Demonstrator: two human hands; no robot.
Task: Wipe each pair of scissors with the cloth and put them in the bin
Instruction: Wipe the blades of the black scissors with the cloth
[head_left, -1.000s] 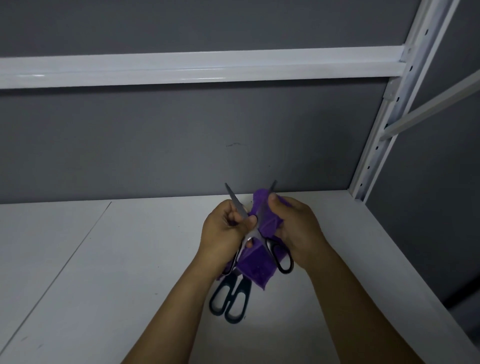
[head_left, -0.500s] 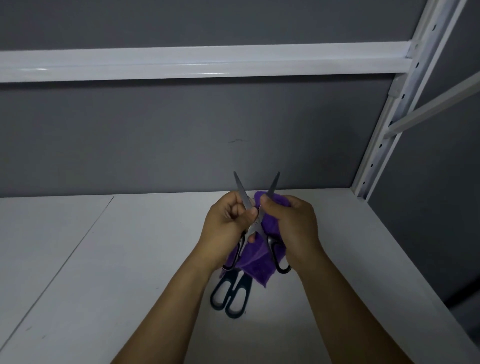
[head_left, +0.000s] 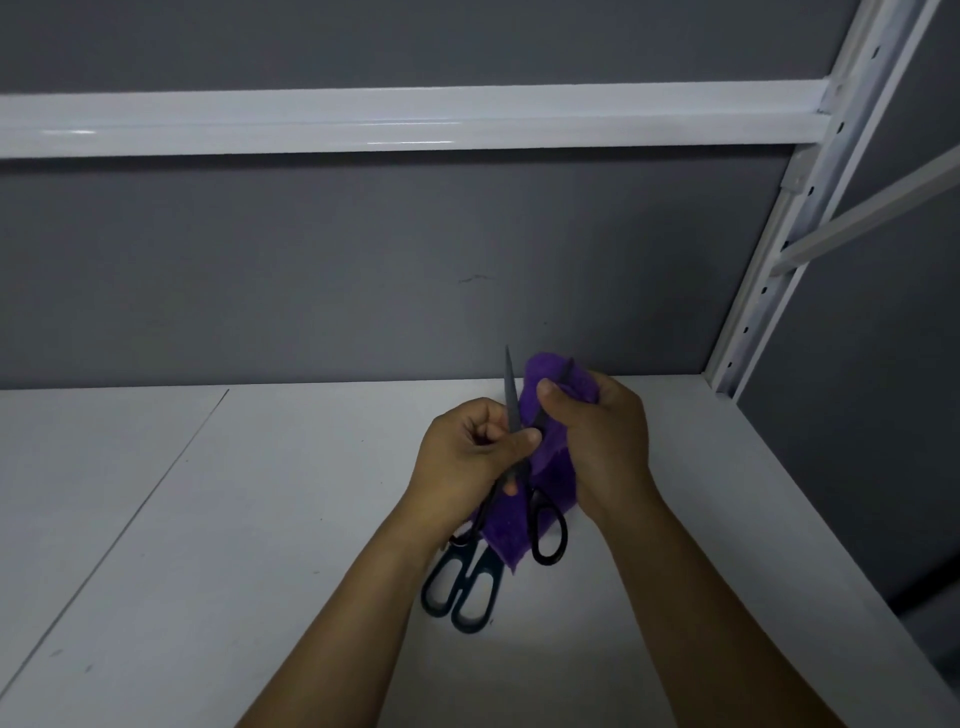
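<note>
An open pair of black-handled scissors (head_left: 545, 525) is held above the white shelf, blades pointing up. My left hand (head_left: 470, 457) pinches its left blade near the pivot. My right hand (head_left: 605, 447) grips the purple cloth (head_left: 553, 457), wrapped round the right blade, whose tip pokes out at the top. A second pair of scissors (head_left: 460, 592) with dark teal handles lies on the shelf under my left wrist, its blades hidden. No bin is in view.
The white shelf board (head_left: 260, 519) runs left and toward me, with a seam on the left. A grey back wall, a white crossbeam (head_left: 415, 117) above and a white upright post (head_left: 779, 249) at the right rear corner enclose the space.
The cloth in my right hand has slid up the right blade, covering most of it. The blades have closed slightly. My left hand keeps its pinch.
</note>
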